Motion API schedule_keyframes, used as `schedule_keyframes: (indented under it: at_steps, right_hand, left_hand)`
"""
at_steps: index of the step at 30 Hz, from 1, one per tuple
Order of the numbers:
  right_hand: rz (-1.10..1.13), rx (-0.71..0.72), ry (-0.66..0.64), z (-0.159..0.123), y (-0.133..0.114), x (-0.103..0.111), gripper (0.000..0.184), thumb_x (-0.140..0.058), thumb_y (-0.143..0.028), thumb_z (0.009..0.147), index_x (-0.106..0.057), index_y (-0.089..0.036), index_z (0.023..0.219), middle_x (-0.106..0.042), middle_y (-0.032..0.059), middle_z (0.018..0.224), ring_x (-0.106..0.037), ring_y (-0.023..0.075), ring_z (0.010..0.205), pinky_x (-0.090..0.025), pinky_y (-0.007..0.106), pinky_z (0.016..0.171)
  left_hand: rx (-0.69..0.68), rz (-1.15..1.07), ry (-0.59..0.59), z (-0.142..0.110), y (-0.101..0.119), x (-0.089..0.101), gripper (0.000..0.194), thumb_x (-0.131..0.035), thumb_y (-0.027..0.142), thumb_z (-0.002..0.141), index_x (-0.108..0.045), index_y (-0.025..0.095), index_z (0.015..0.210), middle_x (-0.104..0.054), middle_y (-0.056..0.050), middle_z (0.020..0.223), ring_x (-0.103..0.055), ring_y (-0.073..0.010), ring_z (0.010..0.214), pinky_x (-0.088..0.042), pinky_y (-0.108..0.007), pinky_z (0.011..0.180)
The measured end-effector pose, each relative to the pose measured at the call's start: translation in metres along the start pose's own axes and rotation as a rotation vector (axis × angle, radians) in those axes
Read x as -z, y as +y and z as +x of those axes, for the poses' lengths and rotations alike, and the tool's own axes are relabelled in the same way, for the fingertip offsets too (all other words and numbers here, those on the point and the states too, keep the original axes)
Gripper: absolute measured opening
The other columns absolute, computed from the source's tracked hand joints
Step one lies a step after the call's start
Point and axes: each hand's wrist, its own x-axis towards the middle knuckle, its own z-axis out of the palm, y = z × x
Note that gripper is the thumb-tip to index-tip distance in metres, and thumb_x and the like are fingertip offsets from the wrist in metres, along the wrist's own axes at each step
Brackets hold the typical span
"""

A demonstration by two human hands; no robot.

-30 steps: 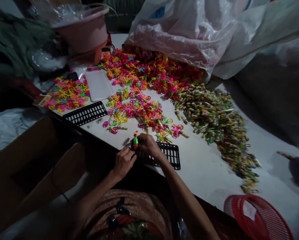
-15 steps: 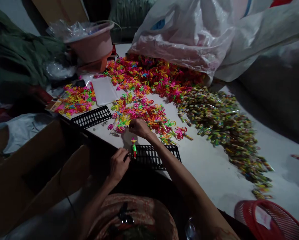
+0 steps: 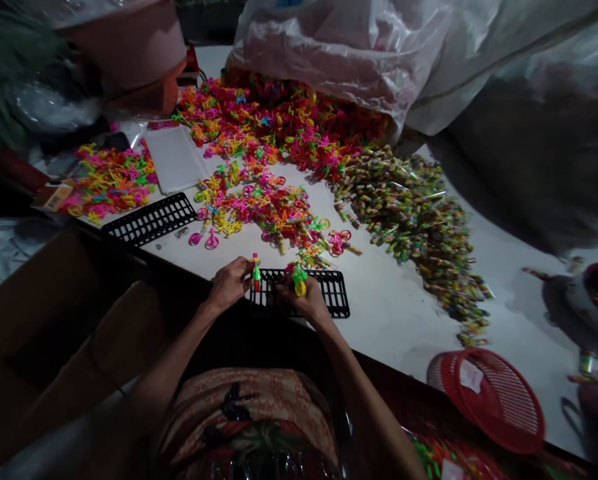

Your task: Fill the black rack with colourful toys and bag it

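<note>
A black slotted tray (image 3: 336, 293) lies at the table's front edge. A small green, pink and red plastic toy (image 3: 257, 275) stands upright in its left end. My left hand (image 3: 230, 283) is closed at that end, fingertips on the tray's edge beside the toy; the exact grip is partly hidden. Over the tray's middle, my right hand (image 3: 309, 303) is closed on a small green and yellow toy bicycle (image 3: 299, 280). Its fingers are dark and partly hidden. Just beyond lies a loose pile of bright plastic toy pieces (image 3: 273, 207).
Another black slotted tray (image 3: 151, 219) lies to the left, near a white plastic sheet (image 3: 175, 160). Many wrapped candy-like tubes (image 3: 403, 200) are heaped on the right. A red mesh basket (image 3: 519, 400) sits at the right edge. A large plastic bag (image 3: 339, 60) stands behind.
My right hand has come back from the toy pile to above the tray, now with a green and yellow toy bicycle. My left hand stays at the tray's left end. The view has shifted right.
</note>
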Motion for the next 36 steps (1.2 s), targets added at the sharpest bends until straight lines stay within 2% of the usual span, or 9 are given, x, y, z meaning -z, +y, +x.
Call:
schedule_keyframes:
  at_steps: [5, 8, 14, 17, 19, 22, 27, 31, 36]
  right_hand:
    - [-0.126, 0.081, 0.098, 0.02, 0.001, 0.003, 0.015, -0.061, -0.032, 0.067, -0.054, -0.019, 0.065, -0.054, -0.002, 0.065, -0.049, 0.0131, 0.062, -0.038, 0.024, 0.06]
    - [-0.129, 0.077, 0.118, 0.023, -0.002, 0.002, 0.014, -0.061, -0.031, 0.066, -0.054, -0.019, 0.062, -0.053, -0.0021, 0.064, -0.049, 0.0129, 0.063, -0.038, 0.024, 0.06]
    - [0.047, 0.094, -0.075, -0.011, -0.005, -0.017, 0.015, -0.06, -0.031, 0.069, -0.057, -0.018, 0.063, -0.056, -0.0014, 0.066, -0.05, 0.0125, 0.062, -0.04, 0.024, 0.059]
    - [0.028, 0.117, -0.093, -0.02, -0.008, -0.021, 0.017, -0.057, -0.028, 0.073, -0.054, -0.018, 0.059, -0.054, -0.0011, 0.065, -0.05, 0.0126, 0.063, -0.04, 0.023, 0.06]
    - [-0.053, 0.146, -0.12, -0.02, -0.011, -0.021, 0.019, -0.055, -0.026, 0.076, -0.053, -0.018, 0.058, -0.053, -0.0002, 0.066, -0.05, 0.0132, 0.065, -0.039, 0.023, 0.06]
    - [-0.29, 0.196, -0.187, -0.017, -0.017, -0.021, 0.015, -0.054, -0.018, 0.077, -0.054, -0.018, 0.062, -0.056, 0.0022, 0.074, -0.052, 0.0145, 0.069, -0.038, 0.024, 0.062]
    - [-0.622, 0.202, -0.221, -0.018, -0.022, -0.029, 0.013, -0.05, -0.011, 0.081, -0.062, -0.017, 0.081, -0.062, 0.0077, 0.094, -0.055, 0.0157, 0.073, -0.037, 0.025, 0.064]
    - [-0.678, 0.202, -0.227, -0.021, -0.019, -0.035, 0.013, -0.052, -0.012, 0.083, -0.063, -0.018, 0.083, -0.062, 0.0071, 0.094, -0.057, 0.0161, 0.076, -0.036, 0.025, 0.064]
    - [-0.697, 0.124, -0.155, -0.025, -0.021, -0.041, 0.013, -0.054, -0.013, 0.083, -0.065, -0.017, 0.088, -0.062, 0.0076, 0.098, -0.059, 0.0168, 0.077, -0.036, 0.025, 0.063]
  left_hand:
    - [-0.127, -0.036, -0.094, 0.012, -0.007, 0.001, 0.013, -0.055, 0.026, 0.084, -0.064, 0.018, 0.079, -0.059, -0.004, 0.081, -0.061, -0.0146, 0.076, -0.048, -0.024, 0.067]
    - [-0.181, -0.02, -0.13, 0.016, -0.012, 0.001, 0.015, -0.053, 0.026, 0.084, -0.063, 0.017, 0.077, -0.057, -0.004, 0.08, -0.058, -0.0146, 0.074, -0.047, -0.025, 0.067]
    - [-0.185, 0.026, -0.088, 0.012, -0.014, -0.005, 0.022, -0.046, 0.028, 0.088, -0.062, 0.018, 0.077, -0.056, -0.005, 0.081, -0.056, -0.0148, 0.075, -0.047, -0.026, 0.069]
    - [-0.183, 0.03, -0.056, 0.01, -0.014, -0.007, 0.026, -0.045, 0.035, 0.089, -0.063, 0.018, 0.08, -0.056, -0.005, 0.083, -0.057, -0.0157, 0.077, -0.047, -0.027, 0.07]
    - [-0.178, 0.022, -0.049, 0.009, -0.014, -0.007, 0.028, -0.045, 0.038, 0.09, -0.063, 0.018, 0.083, -0.056, -0.005, 0.084, -0.057, -0.0161, 0.078, -0.047, -0.027, 0.07]
    - [-0.158, 0.012, -0.045, 0.007, -0.013, -0.008, 0.026, -0.046, 0.038, 0.09, -0.063, 0.019, 0.084, -0.056, -0.004, 0.083, -0.057, -0.0158, 0.077, -0.047, -0.026, 0.069]
    - [-0.142, 0.004, -0.019, 0.005, -0.014, -0.01, 0.02, -0.046, 0.03, 0.089, -0.063, 0.02, 0.085, -0.056, -0.004, 0.083, -0.058, -0.0156, 0.076, -0.048, -0.026, 0.07]
    - [-0.125, 0.031, -0.017, 0.008, -0.011, -0.011, 0.015, -0.048, 0.021, 0.085, -0.062, 0.019, 0.083, -0.056, -0.003, 0.082, -0.058, -0.0151, 0.075, -0.047, -0.025, 0.069]
    - [-0.087, 0.055, -0.02, 0.013, -0.002, -0.01, 0.012, -0.051, 0.013, 0.078, -0.062, 0.018, 0.081, -0.057, -0.003, 0.084, -0.059, -0.0146, 0.077, -0.047, -0.025, 0.07]
